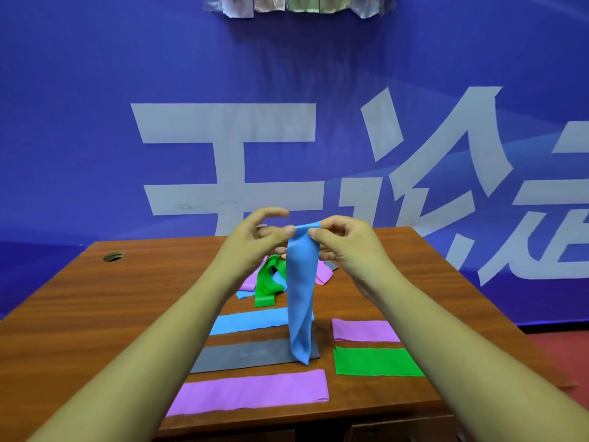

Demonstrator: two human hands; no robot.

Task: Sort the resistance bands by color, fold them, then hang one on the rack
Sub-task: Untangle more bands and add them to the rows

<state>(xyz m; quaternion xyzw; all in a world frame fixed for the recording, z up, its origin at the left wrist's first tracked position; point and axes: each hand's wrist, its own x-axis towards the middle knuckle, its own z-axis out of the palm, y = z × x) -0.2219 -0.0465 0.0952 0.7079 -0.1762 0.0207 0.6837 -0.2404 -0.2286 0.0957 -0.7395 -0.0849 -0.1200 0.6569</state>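
Five laid-out bands (251,390) rest flat on the table (95,298), an unsorted pile (266,282) sits behind, left hand (255,237) and right hand (344,240) pinch a blue band (299,298) aloft above them; racking apparently outstanding.

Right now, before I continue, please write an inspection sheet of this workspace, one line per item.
Surface: brown wooden table, cable hole far left.
Job's things: hanging blue band held up; laid flat: flat blue band, grey band, long purple band, short purple band, green band.
Clutter: unsorted pile of bands behind.
Grippers: left hand and right hand pinch the hanging blue band's top edge.
Cables: nothing seen.
Surroundings: blue banner, white characters; blurred items hanging above.
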